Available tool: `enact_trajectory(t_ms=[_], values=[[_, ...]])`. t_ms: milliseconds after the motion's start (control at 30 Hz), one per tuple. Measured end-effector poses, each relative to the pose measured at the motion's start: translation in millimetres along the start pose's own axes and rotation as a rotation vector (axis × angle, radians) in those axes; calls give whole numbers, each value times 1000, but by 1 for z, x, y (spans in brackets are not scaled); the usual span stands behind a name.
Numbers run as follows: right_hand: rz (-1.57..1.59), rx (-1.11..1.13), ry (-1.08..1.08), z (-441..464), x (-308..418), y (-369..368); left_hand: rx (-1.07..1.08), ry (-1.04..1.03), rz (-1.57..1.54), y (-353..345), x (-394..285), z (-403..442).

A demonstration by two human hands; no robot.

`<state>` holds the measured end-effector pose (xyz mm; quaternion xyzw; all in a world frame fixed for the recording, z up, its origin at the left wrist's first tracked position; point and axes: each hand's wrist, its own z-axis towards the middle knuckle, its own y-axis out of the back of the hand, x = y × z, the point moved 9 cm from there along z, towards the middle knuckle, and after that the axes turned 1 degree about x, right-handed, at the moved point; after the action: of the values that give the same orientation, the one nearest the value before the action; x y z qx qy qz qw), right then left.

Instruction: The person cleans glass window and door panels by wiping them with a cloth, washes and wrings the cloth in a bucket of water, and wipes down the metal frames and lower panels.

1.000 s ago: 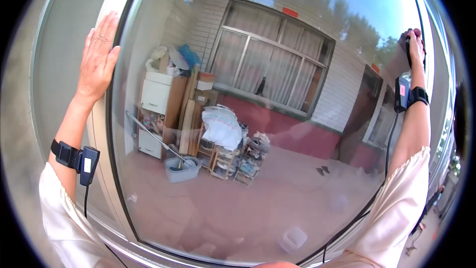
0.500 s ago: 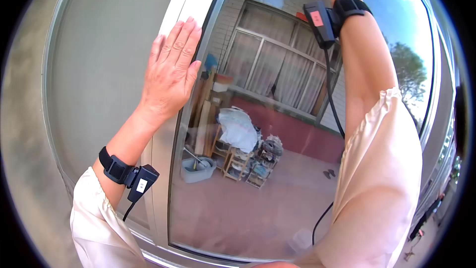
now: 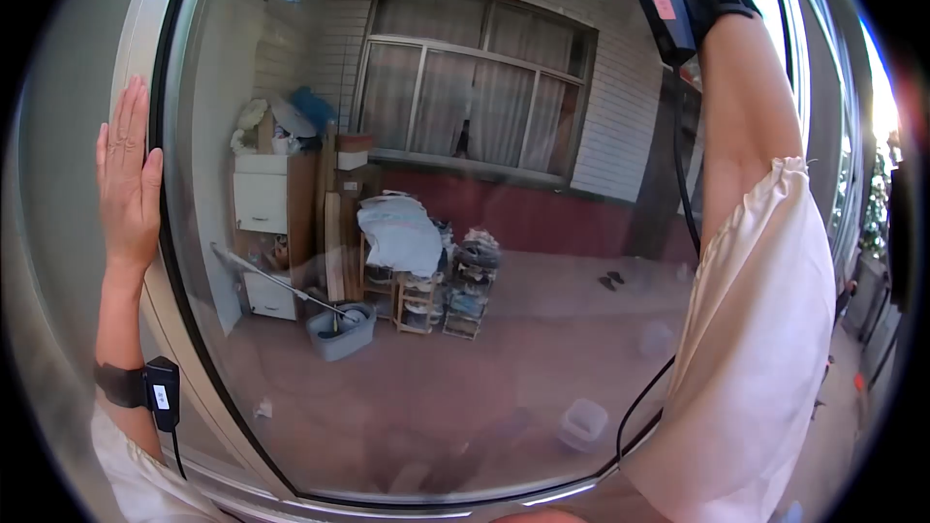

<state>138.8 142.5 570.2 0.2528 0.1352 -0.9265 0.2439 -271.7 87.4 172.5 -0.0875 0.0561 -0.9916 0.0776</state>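
Note:
My left hand (image 3: 129,179) lies flat, fingers stretched upward, against the pale metal window frame (image 3: 179,324) at the left. It holds nothing. A large glass pane (image 3: 542,329) fills the middle of the view, bordered by a dark seal. On the other side my right forearm (image 3: 741,87) reaches up past the top edge, so the right hand is out of sight. Each wrist wears a strapped black device: the left device (image 3: 163,394) bears a white label, the right device (image 3: 666,19) a pink one. Cables run down from both.
Behind the glass are a curtained window (image 3: 465,97), a white cabinet (image 3: 262,199), a grey mop bucket (image 3: 344,334) and shoe racks (image 3: 470,295) beside a covered pile. A clear plastic tub (image 3: 583,423) sits on the floor. More window frames run along the right edge.
My view has swung to the right, so the pane appears more centred and the left hand sits farther left and lower. That hand is still flat on the frame; the right arm stays raised.

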Motion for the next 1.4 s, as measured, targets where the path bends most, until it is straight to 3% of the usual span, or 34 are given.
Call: enact_trajectory(t_ms=[33,67,100,133,200,267,333,433,533,600,667,767,900,933,1000,1067,1133,1200,1233,1333,1400], values=[[6,-31,-3,-19,-38,14,13,-6,31,-1,-1,1],[209,83,-315,-47,-73,21,22,-10,65,-4,-3,4],[-36,-91,-222,-57,-125,41,20,-17,97,-6,-2,5],[-28,-6,-377,-80,-149,51,17,-14,99,-6,-2,6],[89,34,-453,-107,-187,66,20,8,80,-5,-4,7],[117,-16,-335,-108,-289,67,19,6,81,-3,-11,8],[96,-40,-421,-129,-351,79,5,-2,83,-1,-13,10],[-26,-63,-554,-164,-306,92,-15,13,39,1,-17,12],[-206,-14,-818,-170,-393,80,-22,22,34,1,-13,9],[-410,-53,-1037,-179,-379,70,-47,12,28,4,-21,13],[-411,-65,-1000,-153,-325,45,-46,6,28,4,-20,13],[-314,-68,-952,-86,-142,24,-32,-13,-4,19,-27,38],[-255,-135,-533,-1,51,-35,-66,25,-31,17,-29,25],[-264,-133,-442,15,57,-64,-60,17,-34,18,-37,22],[-254,-196,-257,25,156,-79,-75,11,-46,16,-38,20],[-104,-63,-252,16,251,-67,-86,-8,-45,16,-40,22],[63,-34,-117,16,298,-87,-99,-15,-51,15,-36,21],[-87,-146,-20,6,338,-90,-130,-12,-52,17,-30,22],[182,-187,13,-9,348,-91,-143,-13,-58,15,-29,22],[-4,-210,53,-62,375,-75,-173,-4,-191,18,-24,15],[61,-158,99,-114,383,-75,-149,-12,-219,16,-38,16]])
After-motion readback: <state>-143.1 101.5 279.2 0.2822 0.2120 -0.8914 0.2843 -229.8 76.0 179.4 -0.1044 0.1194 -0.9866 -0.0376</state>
